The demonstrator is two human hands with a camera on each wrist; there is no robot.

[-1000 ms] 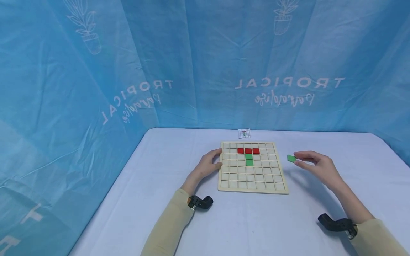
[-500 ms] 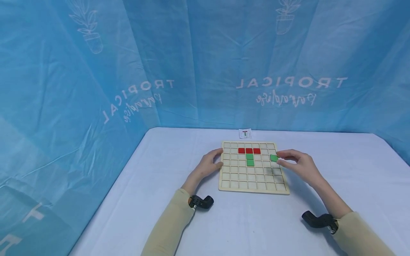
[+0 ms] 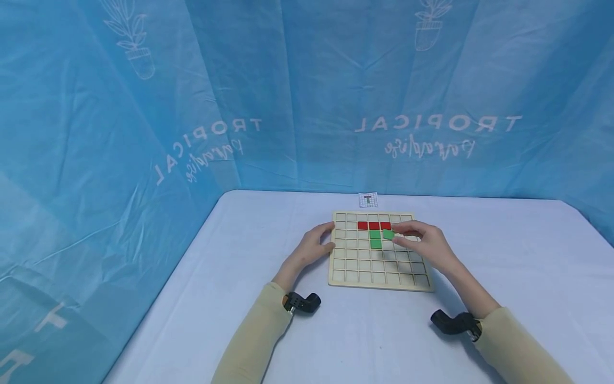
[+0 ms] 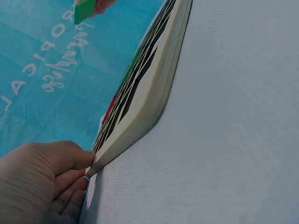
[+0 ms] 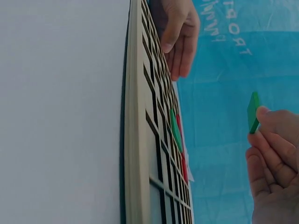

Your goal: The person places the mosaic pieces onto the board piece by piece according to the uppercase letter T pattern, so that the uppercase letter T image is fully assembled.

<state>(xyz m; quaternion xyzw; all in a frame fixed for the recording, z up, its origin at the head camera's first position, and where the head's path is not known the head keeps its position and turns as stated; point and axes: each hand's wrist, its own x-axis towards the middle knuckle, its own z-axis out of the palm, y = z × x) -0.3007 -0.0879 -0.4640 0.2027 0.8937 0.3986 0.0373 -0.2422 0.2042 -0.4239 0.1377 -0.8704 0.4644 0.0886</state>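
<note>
A pale wooden grid board [image 3: 379, 280] lies on the white table. In it sit several square tiles: a row of three red tiles [image 3: 374, 225] with green tiles [image 3: 376, 244] in a column below the middle one. My left hand [image 3: 309, 250] holds the board's left edge, its thumb at the rim in the left wrist view. My right hand [image 3: 427, 242] pinches another green tile [image 5: 253, 112] between thumb and fingertips. That tile hangs above the board, apart from it in both wrist views, just right of the upper green tile in the head view.
Behind the board lies a small printed card [image 3: 368, 200] with a red and green T pattern on a grid. A blue printed curtain [image 3: 307, 96] hangs behind and left of the table [image 3: 369, 341]. Each wrist carries a black camera mount [image 3: 307, 303].
My right hand has carried the green tile leftward from beside the board to over its middle columns. The left hand stays at the board's left edge.
</note>
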